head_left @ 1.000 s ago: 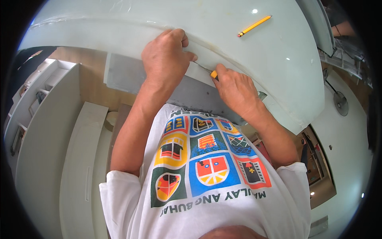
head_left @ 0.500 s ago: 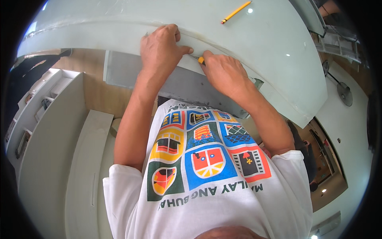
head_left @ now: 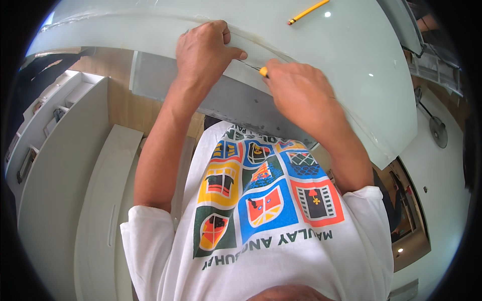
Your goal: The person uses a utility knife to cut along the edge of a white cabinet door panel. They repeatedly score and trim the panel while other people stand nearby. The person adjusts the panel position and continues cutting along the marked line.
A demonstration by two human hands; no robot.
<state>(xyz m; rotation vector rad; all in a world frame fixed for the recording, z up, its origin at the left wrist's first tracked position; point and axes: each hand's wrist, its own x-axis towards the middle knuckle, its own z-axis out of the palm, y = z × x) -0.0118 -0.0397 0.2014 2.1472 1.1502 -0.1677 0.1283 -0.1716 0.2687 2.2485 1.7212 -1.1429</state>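
Note:
A pale, glossy panel point(head_left: 281, 42) with a raised seam along its near side spans the top of the view. My left hand point(head_left: 206, 52) rests on its near strip with the fingers curled under and the thumb stretched right; whatever those fingers grip is hidden. Closed around a yellow-handled cutter knife point(head_left: 263, 71), my right hand point(head_left: 301, 90) lies just to the right. The thin blade points left toward my left thumb, against the panel's near strip. Most of the handle is covered by my palm.
A yellow pencil point(head_left: 309, 12) lies farther back on the panel. Below the near edge hangs a grey board point(head_left: 236, 98). White shelving point(head_left: 65, 115) stands at the left, a round dark fan point(head_left: 439, 132) at the right. Part of another person shows at the top right.
My right hand and the knife have shifted slightly right, away from my left thumb, so more blade shows. My left hand keeps its place on the strip. The whole view has shifted a little.

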